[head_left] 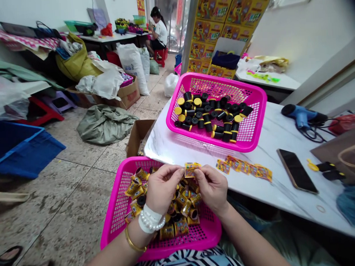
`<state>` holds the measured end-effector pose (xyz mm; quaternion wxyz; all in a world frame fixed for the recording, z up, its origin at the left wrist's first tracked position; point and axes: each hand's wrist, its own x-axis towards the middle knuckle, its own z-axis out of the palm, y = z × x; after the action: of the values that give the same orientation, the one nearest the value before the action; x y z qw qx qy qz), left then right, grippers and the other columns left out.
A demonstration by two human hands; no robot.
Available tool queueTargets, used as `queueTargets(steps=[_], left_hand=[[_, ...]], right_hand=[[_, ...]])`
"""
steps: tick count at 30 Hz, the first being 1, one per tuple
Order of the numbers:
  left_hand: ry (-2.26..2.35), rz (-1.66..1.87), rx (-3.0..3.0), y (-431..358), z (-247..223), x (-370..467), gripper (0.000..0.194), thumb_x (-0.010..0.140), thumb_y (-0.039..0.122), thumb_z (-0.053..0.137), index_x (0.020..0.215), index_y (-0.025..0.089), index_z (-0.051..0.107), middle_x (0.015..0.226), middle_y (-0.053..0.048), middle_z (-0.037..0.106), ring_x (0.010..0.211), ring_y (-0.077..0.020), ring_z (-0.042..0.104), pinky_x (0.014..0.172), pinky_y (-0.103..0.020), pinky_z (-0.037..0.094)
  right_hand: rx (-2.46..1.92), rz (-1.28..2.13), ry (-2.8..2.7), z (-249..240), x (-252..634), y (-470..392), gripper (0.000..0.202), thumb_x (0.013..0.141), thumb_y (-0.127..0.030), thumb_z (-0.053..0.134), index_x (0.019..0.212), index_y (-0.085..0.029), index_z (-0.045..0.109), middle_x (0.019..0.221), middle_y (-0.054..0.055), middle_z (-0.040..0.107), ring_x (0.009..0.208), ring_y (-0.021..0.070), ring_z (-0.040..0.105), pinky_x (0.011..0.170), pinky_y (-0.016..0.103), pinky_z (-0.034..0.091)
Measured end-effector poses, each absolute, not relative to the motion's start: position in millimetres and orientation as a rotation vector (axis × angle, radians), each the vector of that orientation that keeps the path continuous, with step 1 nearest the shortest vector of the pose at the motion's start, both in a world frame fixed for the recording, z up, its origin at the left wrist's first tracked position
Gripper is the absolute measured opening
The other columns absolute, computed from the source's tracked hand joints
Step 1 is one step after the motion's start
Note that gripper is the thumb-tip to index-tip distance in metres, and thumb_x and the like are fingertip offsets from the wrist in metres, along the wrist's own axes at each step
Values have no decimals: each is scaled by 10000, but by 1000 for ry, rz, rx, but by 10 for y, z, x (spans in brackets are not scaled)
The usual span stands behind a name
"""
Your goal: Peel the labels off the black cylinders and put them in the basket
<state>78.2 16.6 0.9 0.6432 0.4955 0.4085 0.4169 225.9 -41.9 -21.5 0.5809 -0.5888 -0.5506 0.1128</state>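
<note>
Right grip (pixel 212 186) pinches flat, printed wrapper (pixel 191 170).

At right in the frame I see a dark phone (pixel 297 171); at the left edge, a blue bin (pixel 38 151); upper left, a stuffed white sack (pixel 131 64); top centre-left, a person (pixel 161 33) on a red stool (pixel 161 57).

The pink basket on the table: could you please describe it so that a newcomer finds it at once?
Start from the white table in the right half of the view, before the stack of yellow boxes. On it, toward those boxes, stands the basket. Unlike the nearer pink basket, which holds yellow printed pieces, it holds black tubes, some with yellow caps.
</note>
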Motion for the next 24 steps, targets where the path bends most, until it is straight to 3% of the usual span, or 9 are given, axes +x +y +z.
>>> queueTargets(steps=[4, 8, 12, 16, 20, 22, 24], left_hand=[[933, 1007, 1255, 157, -3, 792, 170, 789, 336, 738, 843, 183, 789, 772, -55, 710, 706, -164, 617, 632, -263, 501], [936, 995, 1332, 189, -51, 782, 150, 783, 300, 748, 859, 178, 792, 885, -73, 721, 802, -174, 641, 748, -277, 513], [958, 951, 1298, 229, -59, 744, 147, 757, 314, 774, 767, 168, 773, 761, -52, 706, 695, -150, 614, 641, -239, 490], [987, 827, 1163, 263, -21, 701, 264, 721, 368, 802, 872, 152, 777, 563, -2, 622, 450, -84, 445, 403, -191, 312], [951, 801, 1095, 312, 45, 667, 311, 694, 414, 819, 679, 143, 667, 442, 45, 500, 379, -52, 378, 375, -166, 234], [930, 799, 1043, 337, 74, 661, 333, 708, 427, 805, 674, 150, 625, 402, 66, 456, 334, -38, 343, 367, -159, 195], [909, 783, 993, 361, 95, 668, 307, 704, 408, 810, 760, 142, 668, 428, 53, 509, 322, -29, 343, 367, -155, 184]], right_hand=[[-1408, 276, -1319, -261, 2220, -425, 222, 942, -233, 597, 727, -189, 625, 634, -17, 526, 577, 125, 492, 565, 259, 387], [-1381, 310, -1369, -237, 2201, -399, 222, 929, -220, 606, 709, -190, 617, 647, -14, 527, 596, 128, 502, 579, 259, 399], [-1350, 412, -1362, -182, 2177, -362, 90, 897, -204, 638, 811, -192, 663, 729, 8, 599, 653, 142, 557, 598, 259, 431], [-1340, 417, -1410, -122, 2203, -298, 113, 864, -206, 658, 754, -182, 652, 683, -4, 594, 600, 128, 534, 558, 245, 404], [-1340, 521, -1532, 66, 2489, -78, 159, 887, -281, 650, 771, -178, 683, 689, 2, 664, 600, 126, 576, 566, 234, 427], [-1423, 420, -1619, 207, 2741, 143, 216, 911, -335, 631, 774, -180, 689, 694, 5, 682, 622, 135, 602, 599, 244, 443], [-1625, 141, -1695, 355, 3001, 425, 253, 921, -364, 622, 764, -175, 684, 727, 20, 689, 679, 155, 626, 662, 266, 454]])
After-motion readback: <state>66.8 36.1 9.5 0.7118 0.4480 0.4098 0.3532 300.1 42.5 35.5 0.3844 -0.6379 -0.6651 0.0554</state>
